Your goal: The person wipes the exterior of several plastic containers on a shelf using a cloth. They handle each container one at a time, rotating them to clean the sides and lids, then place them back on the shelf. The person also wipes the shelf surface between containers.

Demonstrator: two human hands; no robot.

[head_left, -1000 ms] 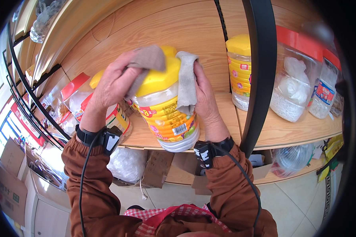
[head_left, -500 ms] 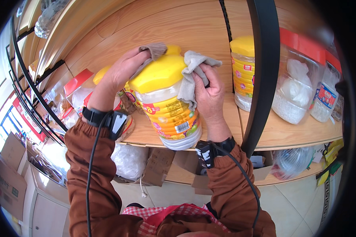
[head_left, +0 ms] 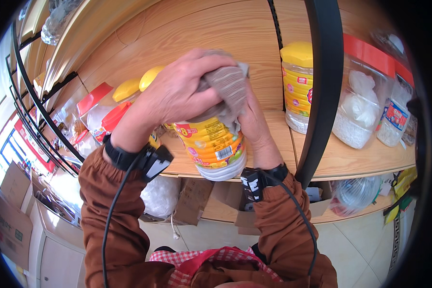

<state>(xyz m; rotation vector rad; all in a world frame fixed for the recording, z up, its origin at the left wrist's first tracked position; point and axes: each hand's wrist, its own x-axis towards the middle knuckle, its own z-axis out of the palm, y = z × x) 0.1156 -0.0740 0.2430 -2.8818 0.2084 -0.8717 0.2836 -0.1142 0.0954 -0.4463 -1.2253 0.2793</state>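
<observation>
"Where's the jar (head_left: 212,147)?"

"On the shelf (head_left: 355,160), near its front edge. It stands upright, base down, long axis vertical, label (head_left: 216,137) toward the camera."

"And what's hidden?"

"Its lid, behind the cloth (head_left: 229,91) and left hand (head_left: 183,90). The left grip is clamped on the cloth; the right hand's (head_left: 257,124) fingertips vanish behind it, so that grip can't be told."
</observation>
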